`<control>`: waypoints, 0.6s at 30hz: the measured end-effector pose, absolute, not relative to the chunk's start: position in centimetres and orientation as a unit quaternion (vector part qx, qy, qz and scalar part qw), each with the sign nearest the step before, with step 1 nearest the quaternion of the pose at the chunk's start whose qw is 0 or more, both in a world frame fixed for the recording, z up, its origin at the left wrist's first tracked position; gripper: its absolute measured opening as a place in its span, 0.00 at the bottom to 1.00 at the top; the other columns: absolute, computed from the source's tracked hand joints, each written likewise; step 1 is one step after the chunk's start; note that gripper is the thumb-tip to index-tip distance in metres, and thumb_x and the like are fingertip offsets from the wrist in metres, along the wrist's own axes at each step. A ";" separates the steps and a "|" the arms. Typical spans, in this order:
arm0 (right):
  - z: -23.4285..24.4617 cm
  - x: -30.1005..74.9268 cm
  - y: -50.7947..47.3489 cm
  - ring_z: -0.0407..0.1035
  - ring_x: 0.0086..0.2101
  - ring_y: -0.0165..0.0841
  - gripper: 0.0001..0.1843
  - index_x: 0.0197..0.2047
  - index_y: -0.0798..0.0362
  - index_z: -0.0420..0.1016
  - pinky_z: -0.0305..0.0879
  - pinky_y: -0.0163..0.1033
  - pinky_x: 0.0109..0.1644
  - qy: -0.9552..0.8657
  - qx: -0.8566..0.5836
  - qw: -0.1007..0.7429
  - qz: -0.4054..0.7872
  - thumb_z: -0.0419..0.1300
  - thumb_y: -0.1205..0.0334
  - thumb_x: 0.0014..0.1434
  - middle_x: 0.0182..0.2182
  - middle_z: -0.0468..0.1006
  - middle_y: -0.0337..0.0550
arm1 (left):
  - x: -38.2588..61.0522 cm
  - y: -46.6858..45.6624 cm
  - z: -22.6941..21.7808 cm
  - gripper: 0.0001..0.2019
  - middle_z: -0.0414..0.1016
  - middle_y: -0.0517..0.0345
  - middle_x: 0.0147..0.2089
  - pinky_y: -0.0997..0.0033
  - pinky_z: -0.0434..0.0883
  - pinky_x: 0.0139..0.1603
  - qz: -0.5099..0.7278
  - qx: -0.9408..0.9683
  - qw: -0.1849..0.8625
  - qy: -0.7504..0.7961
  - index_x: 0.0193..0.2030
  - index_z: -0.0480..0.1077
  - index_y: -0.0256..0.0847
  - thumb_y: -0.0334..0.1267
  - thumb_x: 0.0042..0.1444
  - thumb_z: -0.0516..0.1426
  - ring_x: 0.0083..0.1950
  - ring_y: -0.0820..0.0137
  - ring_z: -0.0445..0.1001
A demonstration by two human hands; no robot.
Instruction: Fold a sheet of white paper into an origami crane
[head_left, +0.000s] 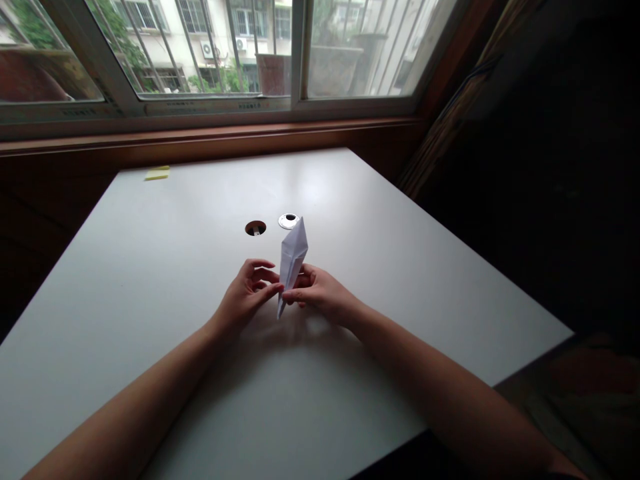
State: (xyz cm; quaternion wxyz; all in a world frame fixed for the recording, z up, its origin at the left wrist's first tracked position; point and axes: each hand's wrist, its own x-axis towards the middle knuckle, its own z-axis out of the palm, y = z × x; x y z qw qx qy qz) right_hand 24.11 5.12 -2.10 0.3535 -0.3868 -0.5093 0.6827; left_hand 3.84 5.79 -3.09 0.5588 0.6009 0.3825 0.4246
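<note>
A folded piece of white paper (293, 252), long and kite-shaped with pointed ends, is held upright and slightly tilted above the table. My right hand (315, 290) pinches its lower part between thumb and fingers from the right. From the left, my left hand (254, 287) has its thumb and fingertips at the paper's lower left edge, also in a pinch. The fingers behind the paper are partly hidden. The paper's narrow lower tip pokes out below both thumbs.
The white table (165, 280) has a round cable hole (255, 228) with a metal grommet cover (285, 221) beside it. Yellow sticky notes (157, 173) lie near the far left edge. A barred window (200, 53) stands behind the table.
</note>
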 end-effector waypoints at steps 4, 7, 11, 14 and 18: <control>-2.2 24.2 5.2 0.70 0.30 0.29 0.21 0.41 0.56 0.74 0.67 0.35 0.35 -0.502 -0.371 0.356 0.695 0.73 0.58 0.46 0.33 0.78 0.42 | 3.7 5.7 -3.3 0.12 0.76 0.56 0.40 0.69 0.72 0.39 0.417 0.655 0.479 0.410 0.41 0.70 0.41 0.44 0.55 0.64 0.38 0.68 0.76; -2.2 24.2 5.2 0.70 0.30 0.29 0.22 0.41 0.56 0.74 0.68 0.36 0.36 -0.489 -0.368 0.368 0.700 0.74 0.59 0.45 0.33 0.78 0.43 | 3.7 5.6 -3.3 0.10 0.76 0.55 0.40 0.68 0.72 0.41 0.407 0.686 0.429 0.424 0.40 0.73 0.41 0.44 0.56 0.63 0.38 0.68 0.75; -2.1 24.3 5.2 0.69 0.30 0.28 0.19 0.39 0.57 0.77 0.66 0.35 0.35 -0.493 -0.368 0.359 0.702 0.73 0.58 0.45 0.32 0.78 0.42 | 3.6 5.5 -3.4 0.10 0.77 0.55 0.38 0.67 0.72 0.42 0.418 0.697 0.405 0.420 0.39 0.74 0.41 0.44 0.55 0.64 0.38 0.68 0.75; -1.9 24.5 5.1 0.68 0.30 0.29 0.18 0.38 0.57 0.78 0.66 0.36 0.35 -0.497 -0.367 0.355 0.701 0.73 0.58 0.45 0.31 0.77 0.42 | 3.6 5.6 -3.4 0.09 0.77 0.56 0.37 0.68 0.71 0.41 0.421 0.701 0.397 0.417 0.37 0.74 0.41 0.44 0.55 0.64 0.37 0.68 0.75; -1.8 24.6 5.1 0.68 0.29 0.29 0.17 0.37 0.57 0.79 0.65 0.36 0.34 -0.497 -0.373 0.355 0.699 0.73 0.58 0.45 0.30 0.77 0.42 | 3.6 5.5 -3.3 0.09 0.77 0.56 0.35 0.68 0.71 0.40 0.414 0.704 0.397 0.419 0.36 0.73 0.41 0.44 0.55 0.64 0.36 0.68 0.75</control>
